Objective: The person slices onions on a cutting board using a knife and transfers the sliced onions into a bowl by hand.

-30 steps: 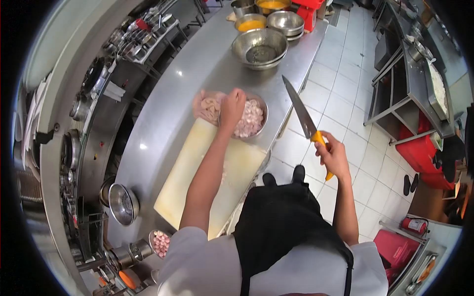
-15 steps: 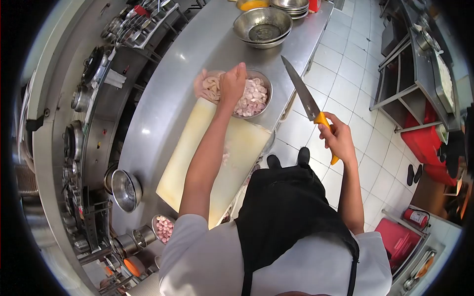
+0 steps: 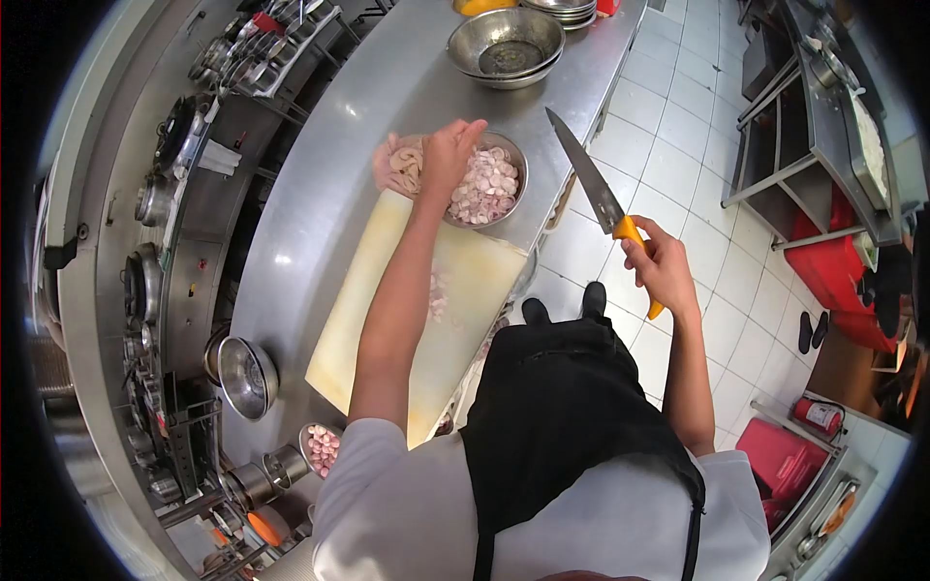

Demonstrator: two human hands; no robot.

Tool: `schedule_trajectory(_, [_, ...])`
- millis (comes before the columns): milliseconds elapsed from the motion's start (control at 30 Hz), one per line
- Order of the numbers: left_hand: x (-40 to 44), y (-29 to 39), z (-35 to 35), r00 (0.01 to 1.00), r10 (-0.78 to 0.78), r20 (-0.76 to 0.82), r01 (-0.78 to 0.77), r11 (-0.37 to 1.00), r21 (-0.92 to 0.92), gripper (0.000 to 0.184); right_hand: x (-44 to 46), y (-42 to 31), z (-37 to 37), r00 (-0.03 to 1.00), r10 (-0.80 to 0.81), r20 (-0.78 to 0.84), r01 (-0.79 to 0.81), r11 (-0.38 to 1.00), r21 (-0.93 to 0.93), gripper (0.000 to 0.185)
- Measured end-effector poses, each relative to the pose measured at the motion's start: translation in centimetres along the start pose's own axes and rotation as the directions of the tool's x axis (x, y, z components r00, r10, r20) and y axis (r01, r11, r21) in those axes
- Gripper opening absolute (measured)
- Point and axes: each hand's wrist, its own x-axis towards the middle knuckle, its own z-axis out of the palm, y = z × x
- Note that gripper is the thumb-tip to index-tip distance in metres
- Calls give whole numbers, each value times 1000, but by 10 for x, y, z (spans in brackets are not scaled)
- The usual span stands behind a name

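My right hand (image 3: 661,269) grips the yellow handle of a large chef's knife (image 3: 589,179), holding it off the right side of the counter with the blade pointing up and away. My left hand (image 3: 451,153) is over the left rim of a metal bowl (image 3: 524,194) of sliced shallots (image 3: 487,186). Its fingers are drawn together; whatever is in them is hidden. Left of that hand lies a pile of pale, pinkish curled pieces (image 3: 399,167), whose kind I cannot make out. A pale cutting board (image 3: 363,300), with a few shallot bits on it, lies beneath my left forearm.
Stacked metal bowls (image 3: 506,48) stand farther along the steel counter (image 3: 320,155). Another metal bowl (image 3: 247,378) and a bowl of whole shallots (image 3: 321,447) are at the near left. A tiled floor (image 3: 668,155) and a steel shelf rack (image 3: 804,145) lie to the right.
My left hand has shifted slightly left, and its fingers now point more to the right. The knife stays in my right hand, nearly still. The whole view has tilted a little.
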Motion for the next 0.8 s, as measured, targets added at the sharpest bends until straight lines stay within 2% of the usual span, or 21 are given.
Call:
schedule_trajectory(67, [1, -3, -1, 1000, 1, -3, -1, 992, 127, 40, 0, 1, 0, 1000, -14, 1, 14, 1000, 4, 40])
schedule_trajectory(167, [1, -6, 3, 999, -19, 30, 15, 992, 124, 31, -2, 2, 0, 1000, -4, 5, 4, 1000, 7, 40])
schedule_trajectory(267, [-3, 0, 2, 999, 42, 21, -45, 990, 136, 16, -1, 3, -1, 1000, 2, 5, -2, 1000, 4, 40])
schedule_trajectory(367, [0, -10, -2, 988, 142, 64, -147, 986, 84, 13, -2, 3, -3, 1000, 11, 11, -11, 1000, -8, 40])
schedule_trajectory(467, [-2, -6, -10, 986, 108, 125, -114, 993, 41, 16, -3, 4, -3, 1000, 11, 11, -11, 1000, -6, 40])
schedule_trajectory(567, [2, -10, -13, 973, -16, 231, 30, 998, -59, 18, -2, 6, -3, 1000, 9, 14, -9, 1000, 0, 40])
schedule_trajectory(667, [6, -6, -20, 940, -41, 339, 6, 994, 105, 19, -2, 6, -4, 1000, 13, 23, -13, 1000, -12, 40])
schedule_trajectory(800, [6, 2, -28, 897, 57, 439, -180, 953, 245, 22, -2, 7, -4, 1000, 6, 9, -6, 1000, -22, 41])
